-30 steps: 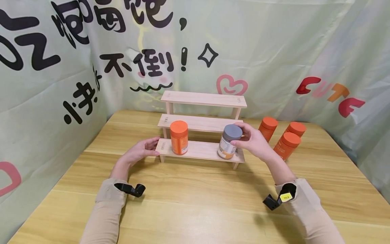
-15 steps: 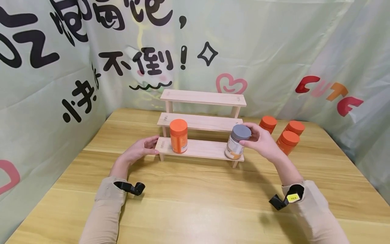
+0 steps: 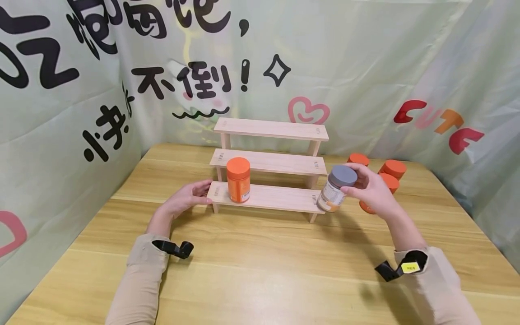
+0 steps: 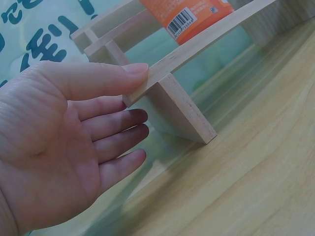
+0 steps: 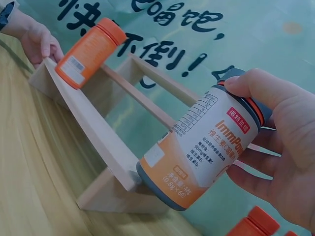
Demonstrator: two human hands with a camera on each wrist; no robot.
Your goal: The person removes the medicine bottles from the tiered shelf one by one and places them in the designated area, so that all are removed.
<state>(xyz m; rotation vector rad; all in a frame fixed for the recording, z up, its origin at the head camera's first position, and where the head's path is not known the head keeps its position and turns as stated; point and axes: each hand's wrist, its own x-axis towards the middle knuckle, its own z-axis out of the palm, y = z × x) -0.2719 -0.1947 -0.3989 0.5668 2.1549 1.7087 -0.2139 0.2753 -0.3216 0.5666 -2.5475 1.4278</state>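
And here the right hand (image 3: 369, 188) is gripping the grey-capped bottle (image 3: 335, 193), thumb on one side and fingers on the other; the bottle is tilting at the right end of the wooden stand's (image 3: 284, 198) lowest tier, though whether its base is touching the board nobody can be telling. Well apart, the left hand (image 3: 183, 198) is resting its thumb against the tier's left end, the other fingers lying slack and nearly straight. Between the hands an orange bottle (image 3: 239, 180) is standing upright on that same tier, occupying its left part. Crowding in just behind the right hand, three orange-capped bottles (image 3: 393, 169) are standing on the tabletop (image 3: 252, 275), the hand partly blocking the view of them. Behind everything, a pale curtain (image 3: 357, 58) is hanging, displaying black lettering, a pink heart and "CUTE".
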